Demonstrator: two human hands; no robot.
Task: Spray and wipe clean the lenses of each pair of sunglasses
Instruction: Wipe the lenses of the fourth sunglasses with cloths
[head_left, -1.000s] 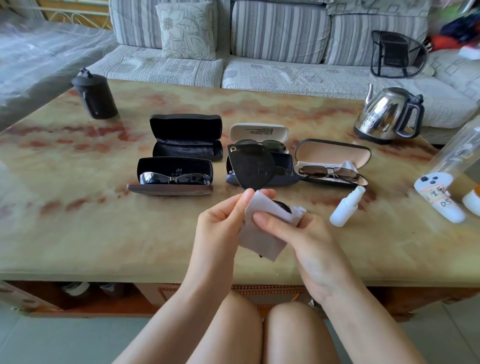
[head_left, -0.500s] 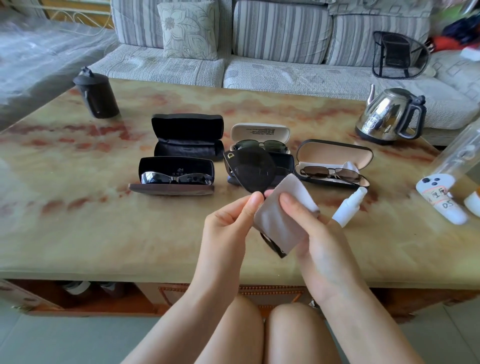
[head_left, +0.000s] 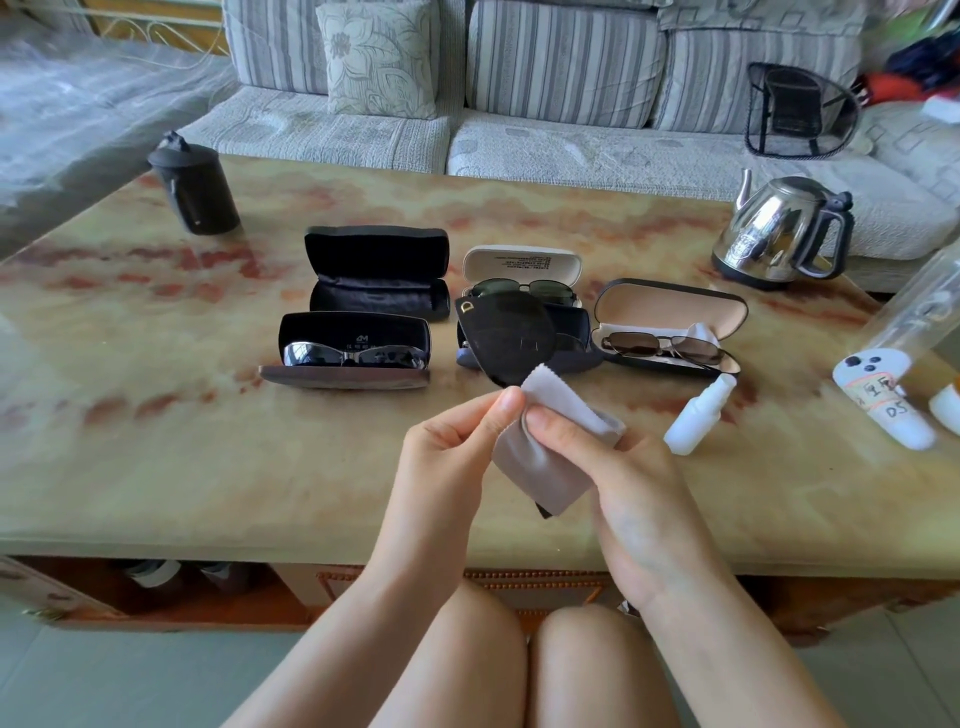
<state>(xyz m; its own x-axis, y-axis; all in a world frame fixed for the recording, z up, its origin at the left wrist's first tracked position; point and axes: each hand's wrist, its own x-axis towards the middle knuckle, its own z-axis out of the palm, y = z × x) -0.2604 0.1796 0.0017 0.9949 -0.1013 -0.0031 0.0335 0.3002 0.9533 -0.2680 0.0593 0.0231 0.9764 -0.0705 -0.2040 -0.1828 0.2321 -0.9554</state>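
I hold a pair of black sunglasses (head_left: 504, 338) upright over the table's near side. My left hand (head_left: 452, 447) pinches the frame at the middle. My right hand (head_left: 613, 467) presses a grey cloth (head_left: 545, 447) around the lower lens, which the cloth hides. Three other pairs lie in open cases: a silver-framed pair (head_left: 353, 356) at the left, a dark pair (head_left: 524, 288) in a white case behind, a brown-lensed pair (head_left: 665, 345) at the right. A small white spray bottle (head_left: 698, 415) lies on the table right of my hands.
An empty black case (head_left: 376, 273) stands open at the back left. A black canister (head_left: 195, 189) sits far left, a steel kettle (head_left: 779, 234) far right. A white labelled bottle (head_left: 883, 400) lies at the right edge. A striped sofa (head_left: 467, 104) runs behind the marble table (head_left: 156, 441).
My right hand has slid the cloth down and back over the lower lens, and the sunglasses have shifted slightly between my hands.
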